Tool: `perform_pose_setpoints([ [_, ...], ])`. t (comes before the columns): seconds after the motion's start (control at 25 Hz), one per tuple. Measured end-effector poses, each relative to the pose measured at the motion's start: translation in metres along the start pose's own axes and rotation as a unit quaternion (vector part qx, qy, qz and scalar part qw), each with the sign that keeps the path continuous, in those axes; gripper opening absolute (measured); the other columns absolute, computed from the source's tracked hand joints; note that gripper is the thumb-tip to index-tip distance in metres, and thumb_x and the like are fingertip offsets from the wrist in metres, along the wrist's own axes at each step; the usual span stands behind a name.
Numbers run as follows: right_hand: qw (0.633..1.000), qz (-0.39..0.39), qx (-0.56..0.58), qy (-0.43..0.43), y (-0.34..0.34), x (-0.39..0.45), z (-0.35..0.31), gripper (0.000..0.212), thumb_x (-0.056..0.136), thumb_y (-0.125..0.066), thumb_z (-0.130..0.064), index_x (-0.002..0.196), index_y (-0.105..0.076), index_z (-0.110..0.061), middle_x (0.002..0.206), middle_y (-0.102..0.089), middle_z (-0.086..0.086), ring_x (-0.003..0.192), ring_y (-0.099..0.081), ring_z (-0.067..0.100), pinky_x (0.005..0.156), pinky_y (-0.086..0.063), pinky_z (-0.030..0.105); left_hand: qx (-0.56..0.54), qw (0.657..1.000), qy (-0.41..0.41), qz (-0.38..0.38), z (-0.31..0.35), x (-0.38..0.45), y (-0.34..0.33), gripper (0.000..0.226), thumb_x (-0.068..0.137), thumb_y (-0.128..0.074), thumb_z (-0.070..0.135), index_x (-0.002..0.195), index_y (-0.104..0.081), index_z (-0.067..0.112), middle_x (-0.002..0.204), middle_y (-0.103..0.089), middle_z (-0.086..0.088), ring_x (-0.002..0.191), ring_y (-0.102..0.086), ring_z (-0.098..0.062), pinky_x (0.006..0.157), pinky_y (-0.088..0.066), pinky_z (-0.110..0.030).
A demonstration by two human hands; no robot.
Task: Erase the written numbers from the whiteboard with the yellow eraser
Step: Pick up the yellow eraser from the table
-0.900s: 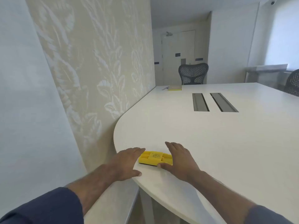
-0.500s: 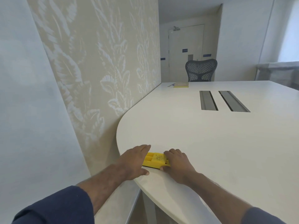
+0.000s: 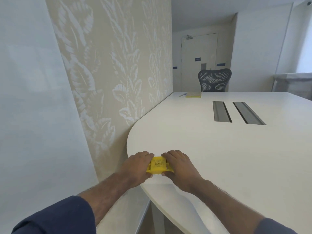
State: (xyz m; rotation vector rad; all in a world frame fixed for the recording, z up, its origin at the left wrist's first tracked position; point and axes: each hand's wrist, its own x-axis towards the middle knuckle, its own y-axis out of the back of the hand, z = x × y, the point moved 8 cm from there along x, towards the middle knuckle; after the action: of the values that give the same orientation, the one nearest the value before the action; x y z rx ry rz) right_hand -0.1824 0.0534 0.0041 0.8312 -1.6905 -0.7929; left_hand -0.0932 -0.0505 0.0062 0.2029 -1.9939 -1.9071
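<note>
The yellow eraser (image 3: 158, 165) lies flat near the rounded front-left edge of the white table (image 3: 219, 149). My left hand (image 3: 136, 166) grips its left end and my right hand (image 3: 179, 164) grips its right end, fingers curled over the far side and thumbs at the near edge. Only the eraser's middle, with a small label, shows between the hands. A plain pale panel (image 3: 30, 98) stands at the far left; I see no written numbers on it from this angle.
A leaf-patterned wall (image 3: 114, 68) runs along the table's left side. Two grey cable slots (image 3: 236, 113) are set in the tabletop. A yellowish notepad (image 3: 193, 94) lies at the far end, before a dark mesh chair (image 3: 214, 80) and a door.
Both hands have closed in from either side of the eraser and now hold its two ends. The view has shifted slightly left and closer.
</note>
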Motion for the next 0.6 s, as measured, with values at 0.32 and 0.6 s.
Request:
perform_pose_setpoints([
  [0.32,0.997,0.039,0.023,0.055,0.016,0.034,-0.073,0.055,0.085,-0.07,-0.033,0.133,-0.047,-0.021,0.124,-0.052,-0.005,0.116,-0.043,0.017,0.096,-0.028,0.023,0.024,0.995,0.027,0.092,-0.043,-0.058,0.065,0.063,0.089,-0.067,0.042,0.144,-0.043,0.022,0.136,-0.054,0.004,0.12,-0.052,-0.018,0.096,-0.043,-0.031],
  [0.6,0.989,0.07,0.044,0.121,0.033,0.065,-0.162,0.055,0.084,-0.07,-0.031,0.133,-0.047,-0.02,0.125,-0.052,-0.004,0.116,-0.045,0.018,0.097,-0.031,0.025,0.081,0.984,0.069,0.14,-0.088,-0.127,0.129,0.063,0.089,-0.067,0.045,0.143,-0.044,0.022,0.138,-0.053,0.006,0.12,-0.051,-0.018,0.096,-0.04,-0.03],
])
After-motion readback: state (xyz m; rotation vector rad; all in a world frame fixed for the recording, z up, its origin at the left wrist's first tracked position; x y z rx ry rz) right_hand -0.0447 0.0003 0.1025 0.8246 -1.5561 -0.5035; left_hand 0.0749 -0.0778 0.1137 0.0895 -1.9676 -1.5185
